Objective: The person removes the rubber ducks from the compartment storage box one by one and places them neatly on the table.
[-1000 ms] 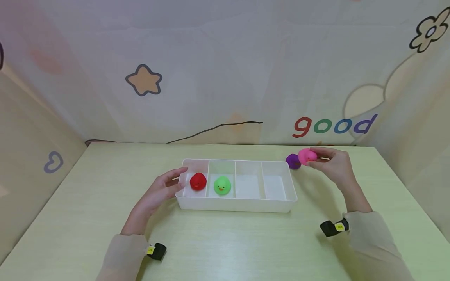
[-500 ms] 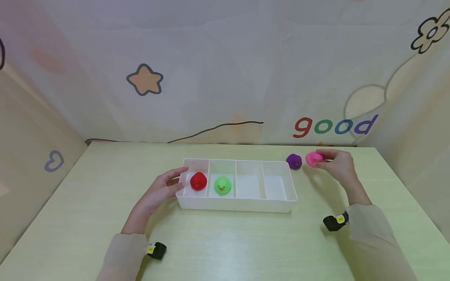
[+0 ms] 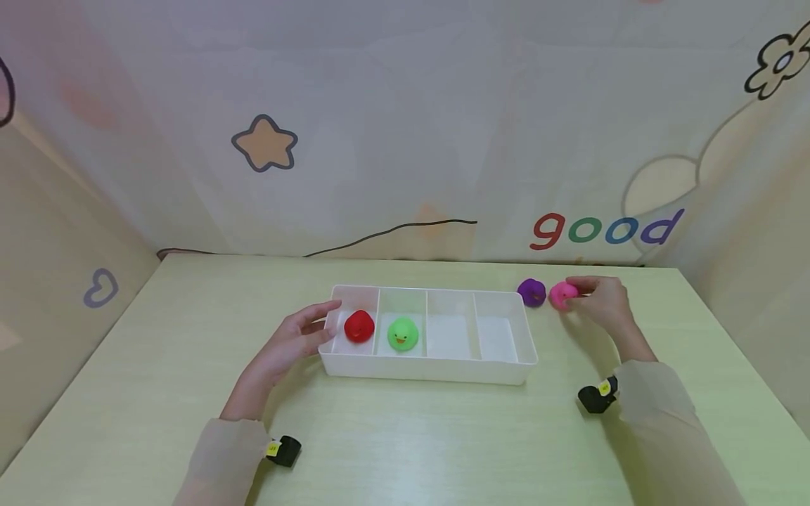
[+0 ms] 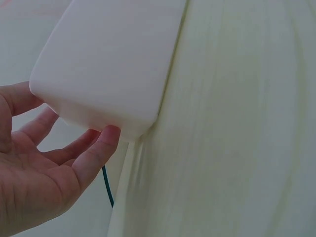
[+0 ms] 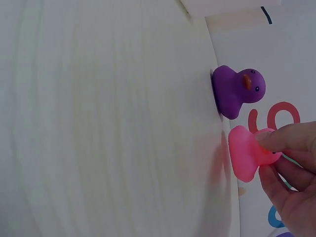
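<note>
My right hand [image 3: 604, 303] pinches a pink rubber duck [image 5: 243, 155] between thumb and fingers, close over the table at the back right. Beside it a purple rubber duck [image 5: 232, 91] sits upright on the table, just off the right end of the white divided tray [image 3: 422, 370]. My left hand [image 3: 297, 332] holds the tray's left end, fingertips at its rim and end wall [image 4: 94, 111]. In the tray's leftmost compartment is a red rubber duck [image 3: 359, 327]; a green rubber duck [image 3: 403, 334] stands in the one beside it. The two right compartments hold nothing.
The pale wooden table [image 3: 405, 443] ends at the back against a printed cloth [image 3: 380, 140], which also closes off both sides. A black wrist camera [image 3: 598, 397] sits at the right sleeve, another black camera [image 3: 286, 451] at the left sleeve.
My right hand has moved the pink duck right, away from the purple duck, then lowered it toward the table. The purple duck now shows fully beside it. My left hand stays at the tray.
</note>
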`<state>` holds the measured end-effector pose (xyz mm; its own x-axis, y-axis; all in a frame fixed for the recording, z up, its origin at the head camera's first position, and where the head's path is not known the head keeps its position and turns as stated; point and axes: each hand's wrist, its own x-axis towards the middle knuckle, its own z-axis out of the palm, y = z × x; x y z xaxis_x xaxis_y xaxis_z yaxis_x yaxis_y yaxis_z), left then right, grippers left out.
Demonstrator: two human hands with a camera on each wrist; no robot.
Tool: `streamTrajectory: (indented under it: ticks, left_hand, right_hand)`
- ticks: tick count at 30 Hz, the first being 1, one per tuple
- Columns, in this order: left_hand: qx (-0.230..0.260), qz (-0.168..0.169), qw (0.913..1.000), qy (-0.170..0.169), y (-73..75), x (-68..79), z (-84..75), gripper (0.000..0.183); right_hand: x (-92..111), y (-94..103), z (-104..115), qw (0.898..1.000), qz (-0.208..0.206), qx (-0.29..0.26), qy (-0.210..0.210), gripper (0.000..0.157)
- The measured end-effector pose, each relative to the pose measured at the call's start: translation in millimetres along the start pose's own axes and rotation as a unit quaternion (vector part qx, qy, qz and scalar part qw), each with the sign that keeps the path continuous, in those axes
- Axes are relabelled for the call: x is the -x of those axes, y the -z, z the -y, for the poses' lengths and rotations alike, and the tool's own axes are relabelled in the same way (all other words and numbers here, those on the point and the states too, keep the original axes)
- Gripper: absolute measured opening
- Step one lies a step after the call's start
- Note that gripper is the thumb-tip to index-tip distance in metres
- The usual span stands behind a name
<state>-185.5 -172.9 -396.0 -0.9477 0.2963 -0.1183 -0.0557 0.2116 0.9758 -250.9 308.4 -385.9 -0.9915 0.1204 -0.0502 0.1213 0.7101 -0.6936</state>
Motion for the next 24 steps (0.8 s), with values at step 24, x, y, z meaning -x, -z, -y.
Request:
streamTrajectory:
  ticks: [24]
  left_hand:
    - [-0.011,-0.005,0.9999,0.004,-0.2,0.5,0.3,0.050]
  right_hand:
    - [-4.7,0.8,-6.8,1.000,0.029,0.002,-0.005,0.048]
